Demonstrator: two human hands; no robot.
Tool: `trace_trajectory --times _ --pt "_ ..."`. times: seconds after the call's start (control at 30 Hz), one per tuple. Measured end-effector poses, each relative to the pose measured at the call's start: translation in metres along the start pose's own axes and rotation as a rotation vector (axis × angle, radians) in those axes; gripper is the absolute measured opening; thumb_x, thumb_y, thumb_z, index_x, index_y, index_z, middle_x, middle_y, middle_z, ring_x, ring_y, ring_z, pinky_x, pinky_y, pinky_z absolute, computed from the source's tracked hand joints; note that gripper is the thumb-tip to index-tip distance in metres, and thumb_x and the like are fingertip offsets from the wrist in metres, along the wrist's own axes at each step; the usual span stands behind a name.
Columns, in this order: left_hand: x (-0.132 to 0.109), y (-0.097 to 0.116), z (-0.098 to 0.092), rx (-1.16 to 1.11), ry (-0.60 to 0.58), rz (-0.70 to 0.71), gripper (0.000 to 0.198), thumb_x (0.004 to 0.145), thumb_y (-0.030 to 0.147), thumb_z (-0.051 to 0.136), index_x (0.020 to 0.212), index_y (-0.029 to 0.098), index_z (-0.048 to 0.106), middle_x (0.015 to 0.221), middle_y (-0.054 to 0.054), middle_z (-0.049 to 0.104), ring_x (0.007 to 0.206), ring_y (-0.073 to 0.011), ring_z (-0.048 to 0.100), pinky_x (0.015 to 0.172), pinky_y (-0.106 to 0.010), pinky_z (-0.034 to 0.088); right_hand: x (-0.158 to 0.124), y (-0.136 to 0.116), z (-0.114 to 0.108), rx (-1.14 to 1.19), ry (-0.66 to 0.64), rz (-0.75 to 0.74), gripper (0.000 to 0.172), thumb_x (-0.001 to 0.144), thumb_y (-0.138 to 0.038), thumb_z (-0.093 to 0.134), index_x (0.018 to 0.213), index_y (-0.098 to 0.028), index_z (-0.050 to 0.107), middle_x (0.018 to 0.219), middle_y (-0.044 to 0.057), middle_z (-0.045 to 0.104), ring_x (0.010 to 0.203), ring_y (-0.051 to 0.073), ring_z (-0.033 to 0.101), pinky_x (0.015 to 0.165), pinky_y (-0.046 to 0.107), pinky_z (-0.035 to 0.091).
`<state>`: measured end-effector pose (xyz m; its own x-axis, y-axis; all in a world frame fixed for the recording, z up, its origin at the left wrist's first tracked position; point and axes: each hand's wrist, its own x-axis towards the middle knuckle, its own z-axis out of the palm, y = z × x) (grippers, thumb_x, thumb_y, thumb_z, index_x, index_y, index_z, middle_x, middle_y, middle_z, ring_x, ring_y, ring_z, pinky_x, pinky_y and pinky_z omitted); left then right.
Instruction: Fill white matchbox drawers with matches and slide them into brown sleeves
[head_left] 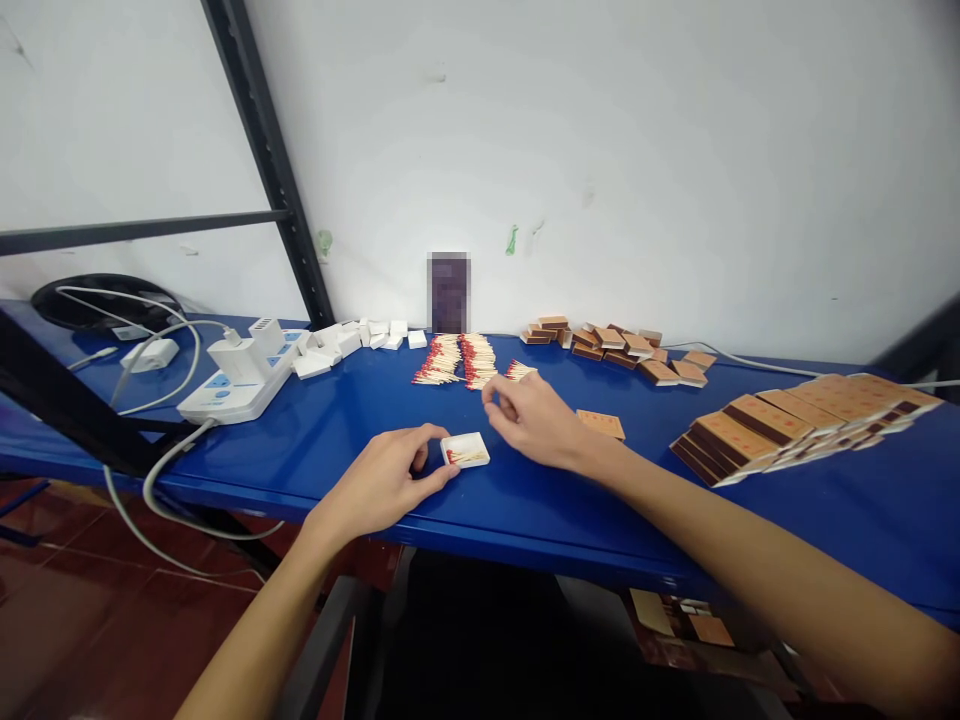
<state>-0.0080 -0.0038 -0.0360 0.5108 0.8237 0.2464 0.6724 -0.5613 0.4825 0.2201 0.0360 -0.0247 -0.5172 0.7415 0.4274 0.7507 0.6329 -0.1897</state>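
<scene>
My left hand (384, 474) grips a small white matchbox tray (475, 445) by its left end, thumb at the near side and index finger at the far side. A few red-tipped matches (459, 458) lie inside the tray. Just behind and to the right, my right hand (538, 418) hovers with thumb and fingers pinched together; anything between them is too small to make out. Beyond it are two piles of loose matches (478, 358) and a smaller bunch of matches (520, 370), partly hidden by that hand. An orange matchbox cover (602, 424) lies beside my right wrist.
White empty-looking trays (334, 345) cluster at the back left, near a power strip (247, 385) with plugs and cables. Several brown matchboxes (622, 342) are heaped at the back right. Stacked matchboxes (780, 425) stand at the right. A black shelf post (274, 165) rises at left.
</scene>
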Motion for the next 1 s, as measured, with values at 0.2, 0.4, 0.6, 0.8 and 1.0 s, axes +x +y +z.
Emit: trace_trajectory --times 0.2,0.4,0.6,0.8,1.0 --pt "-0.001 0.001 -0.001 -0.005 -0.001 0.002 0.029 0.090 0.044 0.054 0.106 0.022 0.062 0.065 0.004 0.050 0.058 -0.0131 0.047 0.055 -0.025 0.030 0.032 0.038 -0.002 -0.163 -0.060 -0.018 0.021 0.093 -0.019 0.038 0.102 -0.017 0.057 0.099 0.009 0.064 0.085 0.020 0.057 0.073 0.029 0.037" --pt "-0.002 0.001 0.000 -0.002 0.000 0.010 0.029 0.090 0.044 0.054 0.108 0.022 0.061 0.068 0.004 0.052 0.060 -0.0134 0.048 0.057 -0.025 0.032 0.039 0.033 0.011 -0.410 -0.176 0.087 0.024 0.097 -0.028 0.038 0.108 -0.019 0.058 0.110 0.010 0.063 0.083 0.021 0.062 0.062 0.029 0.036" --pt "-0.002 0.001 -0.001 0.005 0.002 0.010 0.028 0.091 0.043 0.055 0.109 0.022 0.061 0.068 0.004 0.051 0.061 -0.0131 0.048 0.057 -0.025 0.032 0.037 0.035 0.020 -0.455 -0.218 0.084 0.026 0.100 -0.029 0.034 0.106 -0.018 0.057 0.108 0.011 0.065 0.085 0.023 0.064 0.073 0.033 0.041" --pt "-0.002 0.001 0.000 -0.011 0.006 -0.013 0.027 0.090 0.043 0.055 0.108 0.022 0.061 0.067 0.005 0.051 0.059 -0.0127 0.047 0.055 -0.024 0.030 0.021 0.015 0.005 -0.304 -0.095 -0.004 0.023 0.099 -0.028 0.037 0.098 -0.017 0.056 0.106 0.011 0.062 0.081 0.020 0.061 0.072 0.031 0.040" --pt "-0.001 -0.001 0.002 -0.001 0.030 -0.014 0.027 0.090 0.042 0.056 0.105 0.021 0.061 0.065 0.005 0.050 0.058 -0.0125 0.046 0.055 -0.025 0.030 0.005 -0.010 0.003 -0.033 -0.138 -0.131 0.017 0.097 -0.030 0.043 0.097 -0.019 0.056 0.087 0.003 0.066 0.072 0.016 0.059 0.065 0.026 0.037"
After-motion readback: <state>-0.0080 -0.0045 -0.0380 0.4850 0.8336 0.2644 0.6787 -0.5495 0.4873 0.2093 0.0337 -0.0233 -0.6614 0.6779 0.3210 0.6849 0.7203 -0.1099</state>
